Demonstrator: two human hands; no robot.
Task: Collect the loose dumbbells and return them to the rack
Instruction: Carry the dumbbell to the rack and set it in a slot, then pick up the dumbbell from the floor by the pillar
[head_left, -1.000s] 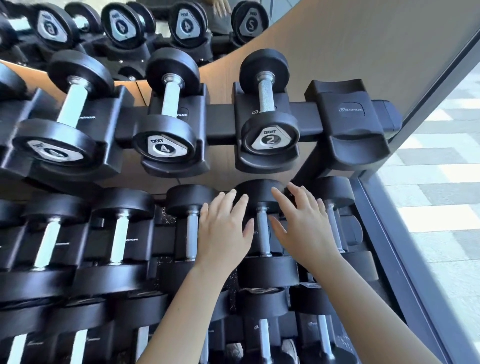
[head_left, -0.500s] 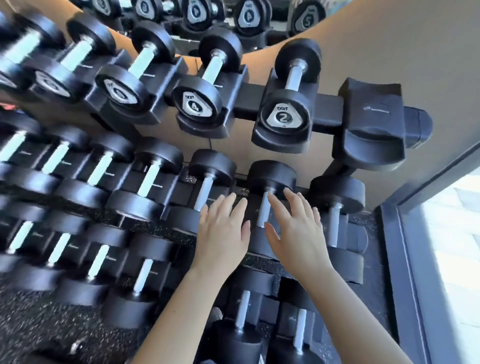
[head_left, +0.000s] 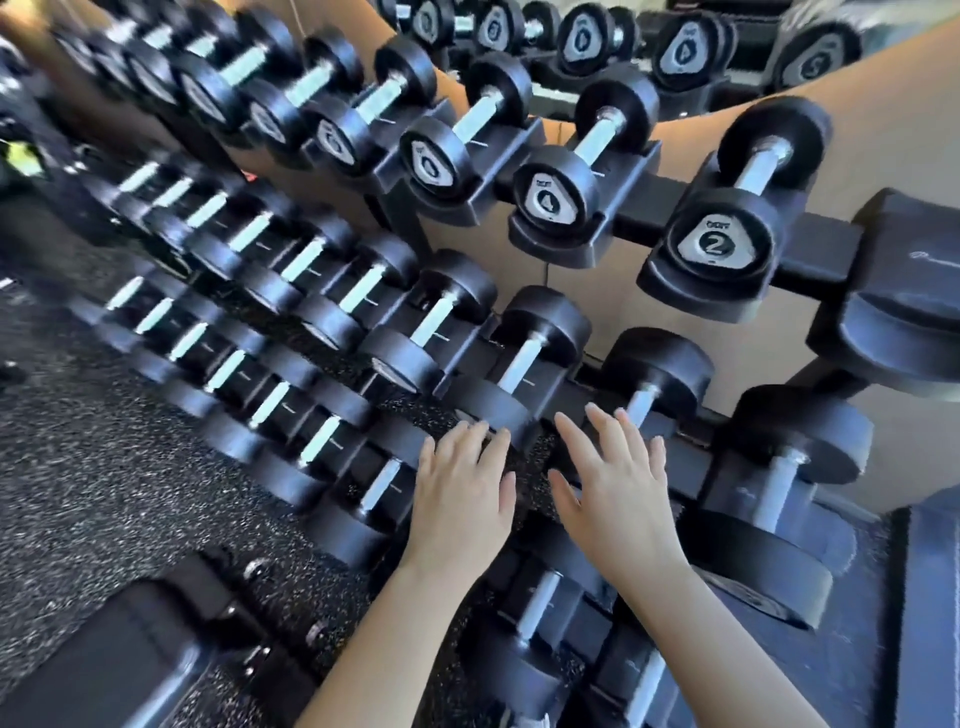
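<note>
Swinging the view leftward and tilting it, bringing many more dumbbells along the left of the rack (head_left: 821, 254) into sight and pushing the empty cradle (head_left: 904, 312) toward the right edge. Losing the bright tiled floor on the right; gaining speckled rubber flooring (head_left: 104, 493) and a black bolted piece of equipment (head_left: 130, 649) at lower left. Drawing the left hand (head_left: 462, 493) and right hand (head_left: 618, 493) down and leftward, no longer flanking the handle of the middle-tier dumbbell (head_left: 660, 369); now holding the spread right fingers in front of that handle and the left hand over the flooring gap beside it.

The far-left dumbbells (head_left: 156, 78) are smeared, their numbers unreadable. The right edge cuts off a rack cradle (head_left: 909, 291). The right hand (head_left: 618, 488) hides one dumbbell (head_left: 657, 364) at its lower end.
</note>
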